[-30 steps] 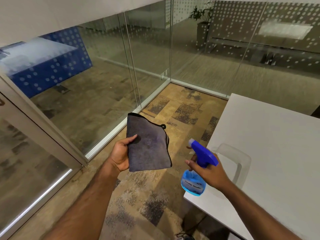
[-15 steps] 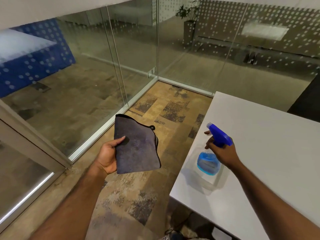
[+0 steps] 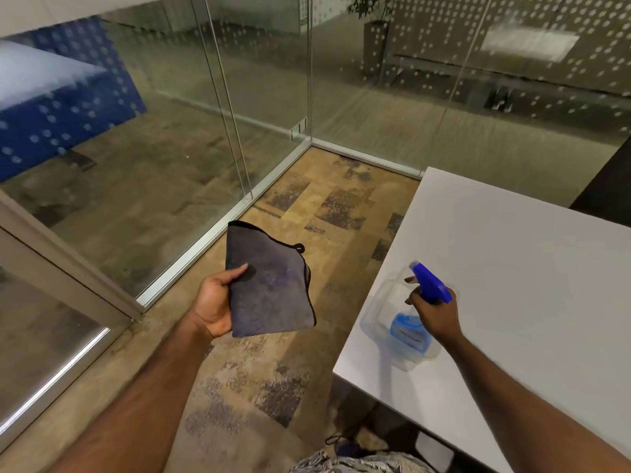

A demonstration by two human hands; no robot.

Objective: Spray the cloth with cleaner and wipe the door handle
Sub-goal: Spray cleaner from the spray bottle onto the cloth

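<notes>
My left hand [image 3: 215, 303] holds a folded dark grey cloth [image 3: 269, 288] flat over the carpet, thumb on top of its left edge. My right hand [image 3: 432, 310] grips the neck of a clear spray bottle [image 3: 408, 332] with a blue trigger head and blue liquid. The bottle is upright over the near left corner of the white table [image 3: 519, 288], nozzle pointing left toward the cloth; whether its base touches the tabletop I cannot tell. No door handle is in view.
Glass partition walls [image 3: 205, 131] with dotted film run along the left and back, meeting at a corner. A metal door frame [image 3: 68, 268] stands at the left. Patterned carpet [image 3: 273, 380] lies between the glass and the table. A dark cable lies on the floor near my feet.
My right hand carried the spray bottle from beyond the table's edge to above its corner and lowered it. The cloth stayed in my left hand. The view turned slightly right.
</notes>
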